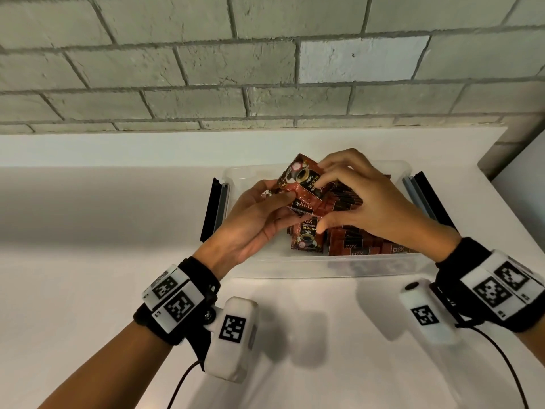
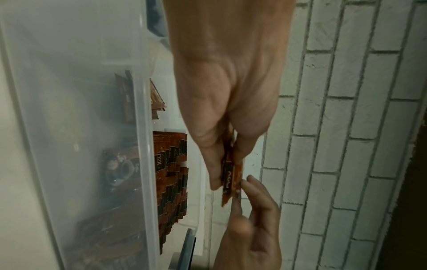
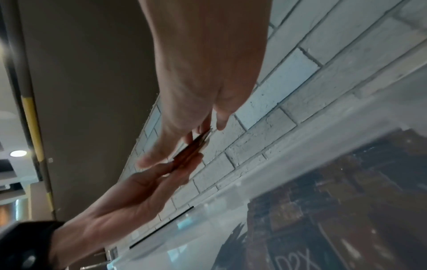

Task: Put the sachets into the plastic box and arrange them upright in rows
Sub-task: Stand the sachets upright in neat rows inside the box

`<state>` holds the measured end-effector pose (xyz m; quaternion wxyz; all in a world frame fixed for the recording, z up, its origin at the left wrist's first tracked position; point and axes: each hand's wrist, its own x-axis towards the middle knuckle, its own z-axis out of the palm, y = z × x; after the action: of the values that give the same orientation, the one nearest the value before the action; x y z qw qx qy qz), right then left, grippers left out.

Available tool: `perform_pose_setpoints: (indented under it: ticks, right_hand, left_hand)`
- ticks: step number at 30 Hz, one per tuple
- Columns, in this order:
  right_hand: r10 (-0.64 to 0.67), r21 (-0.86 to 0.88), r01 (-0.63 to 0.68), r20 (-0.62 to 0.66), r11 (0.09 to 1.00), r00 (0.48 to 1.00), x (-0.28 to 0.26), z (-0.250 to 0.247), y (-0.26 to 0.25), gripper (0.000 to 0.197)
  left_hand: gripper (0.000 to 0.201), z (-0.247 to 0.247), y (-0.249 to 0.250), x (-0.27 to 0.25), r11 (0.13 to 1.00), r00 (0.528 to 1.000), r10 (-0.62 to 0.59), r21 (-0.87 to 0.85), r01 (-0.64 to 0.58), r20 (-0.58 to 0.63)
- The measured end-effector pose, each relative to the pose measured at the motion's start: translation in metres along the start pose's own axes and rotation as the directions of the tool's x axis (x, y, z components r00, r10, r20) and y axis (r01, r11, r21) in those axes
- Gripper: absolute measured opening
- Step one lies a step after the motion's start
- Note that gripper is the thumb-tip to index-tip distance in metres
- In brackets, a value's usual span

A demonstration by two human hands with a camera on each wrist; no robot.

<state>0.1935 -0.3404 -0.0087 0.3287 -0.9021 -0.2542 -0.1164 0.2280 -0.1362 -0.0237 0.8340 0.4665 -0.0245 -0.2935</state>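
Observation:
A clear plastic box (image 1: 324,265) sits on the white counter and holds rows of red-brown coffee sachets (image 1: 362,245) standing upright at its right and front. My left hand (image 1: 262,214) holds a small stack of sachets (image 1: 300,206) above the box, thumb on top. My right hand (image 1: 348,190) pinches the top sachet (image 1: 303,178) of that stack by its right edge. In the left wrist view the stack of sachets (image 2: 231,175) shows edge-on between my left fingers (image 2: 212,160). One sachet (image 1: 306,239) stands face-out in the box's front left.
Black and blue latch handles (image 1: 216,208) (image 1: 421,199) flank the box. A grey brick wall (image 1: 265,60) rises behind the counter. The white counter (image 1: 103,231) spreads left and toward me. A counter edge (image 1: 501,184) runs at the far right.

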Motion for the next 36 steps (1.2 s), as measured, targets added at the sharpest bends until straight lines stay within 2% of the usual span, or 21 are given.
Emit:
perform_pose_setpoints:
  ticks: [3,5,7,9,11,12,14,16,17,20,21,22,23,25,27,30,33,36]
  right_hand:
    - [0.181,0.200,-0.173,-0.019,0.964,0.983,0.000,0.003,-0.004,0.057]
    - [0.350,0.327,-0.321,-0.033,0.889,0.936,0.004,0.004,-0.007,0.059]
    - [0.450,0.455,-0.381,-0.051,0.805,0.891,0.008,0.002,-0.004,0.054]
    - [0.524,0.614,-0.377,-0.071,0.693,0.849,0.011,-0.006,0.000,0.043]
    - [0.548,0.669,-0.359,-0.086,0.651,0.832,0.013,-0.016,0.002,0.039]
    - [0.535,0.672,-0.352,-0.077,0.651,0.841,0.013,-0.020,0.003,0.040]
    - [0.479,0.660,-0.360,0.002,0.659,0.878,0.013,-0.027,0.003,0.041]
    - [0.472,0.692,-0.401,0.098,0.600,0.876,0.014,-0.029,0.000,0.041]
    - [0.510,0.742,-0.426,0.133,0.517,0.850,0.015,-0.027,-0.001,0.041]
    - [0.609,0.890,-0.434,0.266,0.143,0.747,0.014,-0.012,-0.007,0.044]
    - [0.614,0.903,-0.425,0.301,0.062,0.730,0.013,-0.005,-0.009,0.044]
    - [0.614,0.907,-0.421,0.323,0.018,0.721,0.013,0.000,-0.009,0.043]
    - [0.619,0.903,-0.429,0.330,0.013,0.713,0.013,0.006,-0.009,0.041]
    - [0.656,0.868,-0.492,0.330,0.073,0.679,0.014,0.014,-0.008,0.036]
    - [0.688,0.820,-0.552,0.314,0.151,0.654,0.017,0.017,-0.004,0.033]
    - [0.709,0.806,-0.551,0.260,0.214,0.656,0.024,0.006,0.001,0.031]
    - [0.660,0.799,-0.549,0.275,0.248,0.699,0.031,-0.011,0.005,0.038]
    - [0.574,0.676,-0.627,0.356,0.387,0.737,0.039,-0.016,0.006,0.044]
  left_hand:
    - [0.017,0.001,0.001,0.001,0.999,0.999,0.044,0.008,-0.044,-0.008]
    - [0.021,0.002,0.000,0.001,0.999,0.999,0.044,0.025,-0.044,0.003]
    - [0.024,0.004,-0.001,0.000,0.998,0.999,0.037,0.045,-0.037,0.004]
    - [0.022,0.002,-0.001,0.000,0.998,0.999,0.029,0.064,-0.028,-0.022]
    - [0.022,0.000,0.000,0.001,0.994,0.997,0.047,0.101,-0.041,-0.055]
    - [0.022,-0.002,0.000,0.001,0.991,0.996,0.059,0.126,-0.050,-0.069]
    - [0.021,-0.004,0.001,0.002,0.985,0.992,0.086,0.157,-0.070,-0.097]
    - [0.021,-0.004,0.001,0.004,0.985,0.983,0.117,0.140,-0.097,-0.142]
    - [0.021,-0.003,0.001,0.004,0.986,0.977,0.133,0.118,-0.114,-0.169]
    - [0.025,0.000,-0.002,0.007,0.984,0.960,0.176,0.012,-0.178,-0.217]
    - [0.028,0.001,-0.003,0.008,0.979,0.957,0.190,-0.026,-0.201,-0.221]
    - [0.032,0.002,-0.005,0.009,0.975,0.955,0.200,-0.054,-0.217,-0.221]
    - [0.036,0.003,-0.007,0.009,0.971,0.954,0.208,-0.068,-0.227,-0.217]
    - [0.035,0.004,-0.009,0.010,0.971,0.956,0.213,-0.068,-0.230,-0.200]
    - [0.025,0.005,-0.009,0.008,0.975,0.962,0.201,-0.055,-0.214,-0.187]
    - [0.011,0.002,-0.004,0.004,0.987,0.972,0.160,-0.007,-0.163,-0.174]
    - [0.014,-0.005,0.003,0.003,0.990,0.974,0.135,0.074,-0.123,-0.180]
    - [0.014,-0.004,0.009,0.002,0.993,0.987,0.079,0.096,-0.066,-0.140]
